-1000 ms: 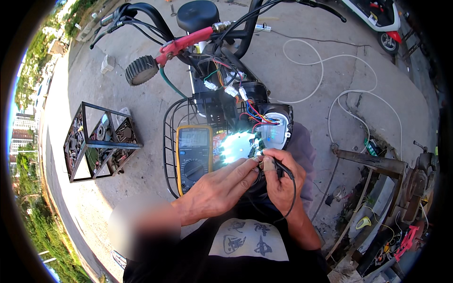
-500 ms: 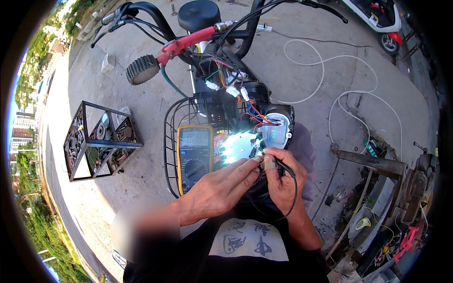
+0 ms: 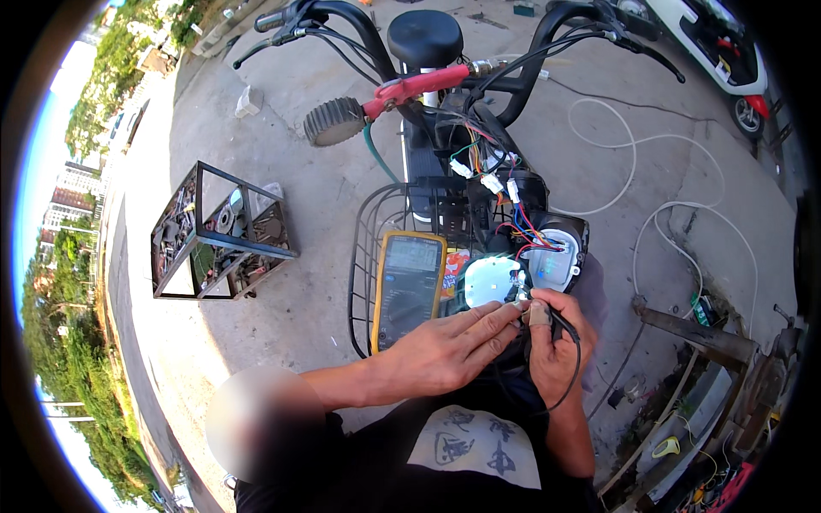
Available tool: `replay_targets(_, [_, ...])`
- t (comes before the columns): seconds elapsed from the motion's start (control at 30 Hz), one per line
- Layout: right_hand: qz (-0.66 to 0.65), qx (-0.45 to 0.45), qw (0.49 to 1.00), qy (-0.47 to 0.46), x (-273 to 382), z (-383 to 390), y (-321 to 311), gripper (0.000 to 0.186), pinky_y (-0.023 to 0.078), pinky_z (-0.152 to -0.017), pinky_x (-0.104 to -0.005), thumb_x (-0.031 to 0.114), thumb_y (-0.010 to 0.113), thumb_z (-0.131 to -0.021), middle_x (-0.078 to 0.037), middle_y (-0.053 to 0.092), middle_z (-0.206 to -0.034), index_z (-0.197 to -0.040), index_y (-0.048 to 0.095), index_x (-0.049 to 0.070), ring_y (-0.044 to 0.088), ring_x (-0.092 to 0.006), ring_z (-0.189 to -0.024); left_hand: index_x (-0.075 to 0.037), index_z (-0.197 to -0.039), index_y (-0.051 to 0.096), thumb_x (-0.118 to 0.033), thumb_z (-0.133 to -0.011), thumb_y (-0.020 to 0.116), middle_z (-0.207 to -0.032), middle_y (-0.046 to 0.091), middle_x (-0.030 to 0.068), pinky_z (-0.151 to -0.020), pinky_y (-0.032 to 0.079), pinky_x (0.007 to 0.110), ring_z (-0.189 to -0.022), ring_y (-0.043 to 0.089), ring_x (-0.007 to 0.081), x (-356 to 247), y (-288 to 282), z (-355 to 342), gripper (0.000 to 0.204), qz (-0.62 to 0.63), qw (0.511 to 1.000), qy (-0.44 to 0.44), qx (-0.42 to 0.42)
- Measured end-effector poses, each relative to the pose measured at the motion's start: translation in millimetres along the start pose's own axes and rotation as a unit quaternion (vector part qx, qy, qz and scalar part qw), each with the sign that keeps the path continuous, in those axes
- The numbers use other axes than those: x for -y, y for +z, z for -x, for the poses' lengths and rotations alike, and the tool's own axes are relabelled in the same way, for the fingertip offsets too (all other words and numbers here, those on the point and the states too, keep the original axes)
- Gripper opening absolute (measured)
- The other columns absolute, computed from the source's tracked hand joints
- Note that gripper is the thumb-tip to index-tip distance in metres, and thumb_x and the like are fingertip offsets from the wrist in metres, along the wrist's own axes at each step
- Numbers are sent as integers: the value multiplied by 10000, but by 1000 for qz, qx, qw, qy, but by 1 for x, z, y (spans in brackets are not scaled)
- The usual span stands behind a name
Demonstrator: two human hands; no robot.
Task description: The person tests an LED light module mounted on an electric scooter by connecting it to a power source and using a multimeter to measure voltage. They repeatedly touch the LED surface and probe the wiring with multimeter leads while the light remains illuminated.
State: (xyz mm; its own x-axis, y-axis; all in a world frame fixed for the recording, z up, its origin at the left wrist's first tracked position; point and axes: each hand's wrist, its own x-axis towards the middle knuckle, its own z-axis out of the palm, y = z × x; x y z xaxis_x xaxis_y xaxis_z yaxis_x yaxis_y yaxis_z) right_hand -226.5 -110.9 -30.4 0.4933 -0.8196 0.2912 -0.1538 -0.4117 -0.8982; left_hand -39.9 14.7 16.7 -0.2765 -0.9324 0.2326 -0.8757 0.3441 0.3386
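My left hand [image 3: 462, 349] reaches in with its fingers pressed together, the tips meeting at small parts by the lower right edge of a round, bright white light panel [image 3: 491, 283]. What those fingertips hold is hidden. Close beside it, my right hand [image 3: 560, 342], with a tan wrap on one finger, grips a black test lead [image 3: 575, 363] that loops down past the wrist. Just beyond it sits a pale plastic housing [image 3: 554, 262] with several coloured wires running into it. A yellow-framed multimeter [image 3: 410, 286] lies to the left of the light panel.
A black wire basket [image 3: 363, 265] surrounds the multimeter's left side. Beyond it stand handlebars [image 3: 540, 64], a red clamp-like tool [image 3: 419, 85] and loose white connectors [image 3: 492, 182]. At left is a metal rack of parts [image 3: 224, 244]; at right, a metal workbench [image 3: 697, 329].
The view has shifted, so the whole scene sits further right and slightly lower. The light panel's strong glare has dropped to a softer glow. Both hands keep nearly the same pose by it.
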Motion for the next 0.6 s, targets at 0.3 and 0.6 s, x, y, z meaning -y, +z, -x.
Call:
replay_targets(0.3, [5, 1, 1000, -2, 1, 0, 0, 182, 644, -808, -365, -43, 812, -1012, -175, 834, -1033, -1192, 789, -33, 838, -287, -891, 93, -1478, 711, -47, -998, 741, -1591, 656, 267, -1101, 670, 452, -1372, 753, 403, 0, 0, -2, 501, 14, 1000, -8, -7])
replay_targets(0.6, [2, 2, 1000, -8, -1, 0, -2, 186, 649, -816, -367, -47, 805, -1015, -179, 836, -1044, -1200, 786, -33, 844, -293, -905, 89, -1483, 709, -51, -1009, 738, -1601, 647, 270, -1101, 674, 456, -1381, 747, 404, -2, 0, -3, 495, 14, 1000, -7, 1])
